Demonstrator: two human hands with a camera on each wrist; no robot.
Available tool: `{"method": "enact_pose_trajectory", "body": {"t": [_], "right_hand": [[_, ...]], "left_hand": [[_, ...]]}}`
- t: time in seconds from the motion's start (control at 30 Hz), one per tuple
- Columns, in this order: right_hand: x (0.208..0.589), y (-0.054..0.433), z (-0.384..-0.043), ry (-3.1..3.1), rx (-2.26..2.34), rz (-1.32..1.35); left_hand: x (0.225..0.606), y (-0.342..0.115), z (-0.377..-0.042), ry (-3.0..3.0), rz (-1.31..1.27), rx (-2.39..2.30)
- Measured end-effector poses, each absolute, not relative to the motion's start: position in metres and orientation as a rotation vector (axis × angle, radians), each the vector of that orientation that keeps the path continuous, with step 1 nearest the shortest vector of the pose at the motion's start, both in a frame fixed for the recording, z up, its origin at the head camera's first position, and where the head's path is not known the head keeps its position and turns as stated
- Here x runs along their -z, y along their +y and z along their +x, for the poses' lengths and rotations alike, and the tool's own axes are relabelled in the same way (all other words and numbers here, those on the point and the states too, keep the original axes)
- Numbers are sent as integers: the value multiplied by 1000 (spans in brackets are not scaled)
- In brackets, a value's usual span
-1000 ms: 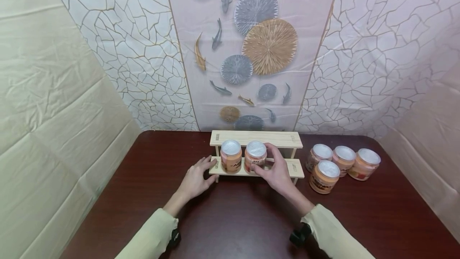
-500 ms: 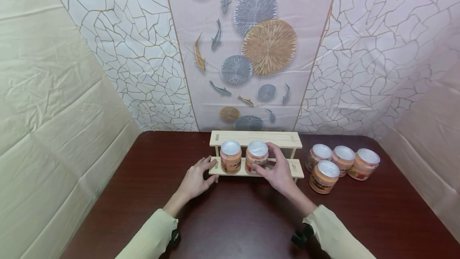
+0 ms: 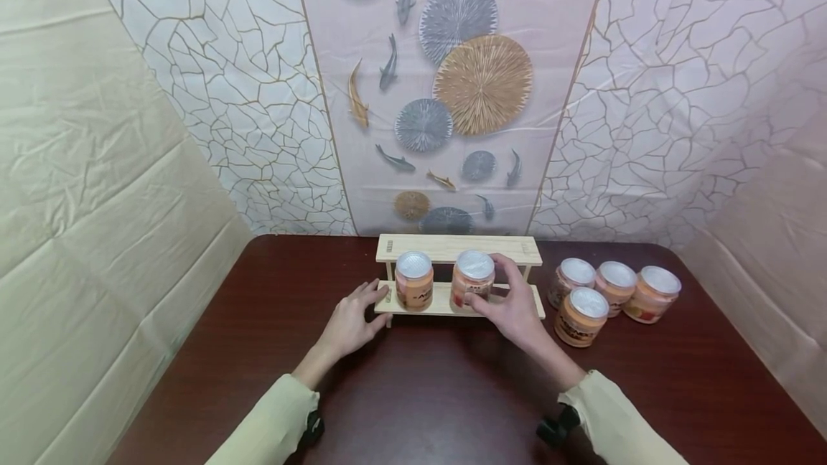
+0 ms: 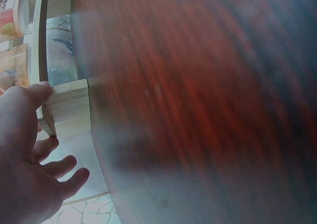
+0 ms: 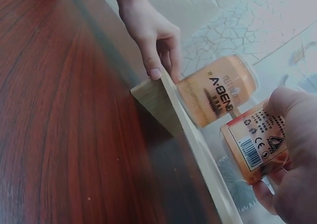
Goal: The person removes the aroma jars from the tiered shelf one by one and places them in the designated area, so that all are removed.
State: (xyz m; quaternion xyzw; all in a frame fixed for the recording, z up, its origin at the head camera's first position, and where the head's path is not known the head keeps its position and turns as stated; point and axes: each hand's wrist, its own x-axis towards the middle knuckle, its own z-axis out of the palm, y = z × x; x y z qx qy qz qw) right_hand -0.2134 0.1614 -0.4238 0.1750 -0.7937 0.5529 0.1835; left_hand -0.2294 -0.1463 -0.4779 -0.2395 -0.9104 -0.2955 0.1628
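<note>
A pale two-tier wooden shelf [image 3: 460, 250] stands on the table. On its lower board, at left, sits an orange jar [image 3: 414, 282] with a silvery lid, upright. My right hand [image 3: 510, 307] grips a second such jar [image 3: 473, 284] between thumb and fingers, to the right of the first. In the right wrist view a gap shows between this held jar [image 5: 255, 142] and the board. My left hand [image 3: 352, 320] holds the left end of the lower board, its thumb [image 4: 38, 92] against the front edge. The fingers behind the held jar are partly hidden.
Several similar jars [image 3: 583, 318] stand grouped on the dark reddish-brown table [image 3: 426, 393], right of the shelf. A patterned cloth wall [image 3: 362, 185] rises just behind the table. Beige cloth [image 3: 97, 235] hangs at the left side.
My right hand has shifted right along the lower board with the jar, so the space between the two jars is wider. The left hand has stayed at the shelf's end.
</note>
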Motion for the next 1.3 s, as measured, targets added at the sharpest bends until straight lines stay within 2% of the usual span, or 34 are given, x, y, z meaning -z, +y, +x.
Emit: {"method": "enact_pose_trajectory", "body": {"t": [0.33,0.83,1.3], "right_hand": [[412,181,-209,-2295,-1342,438],[396,205,-198,-2228,-1354,427],[386,231,-192,-2258,-1269,288]], "left_hand": [[478,-147,-230,-2610,-671,837],[481,-148,-231,-2594,-681,838],[481,-148,-230,-2603,-668,861]]}}
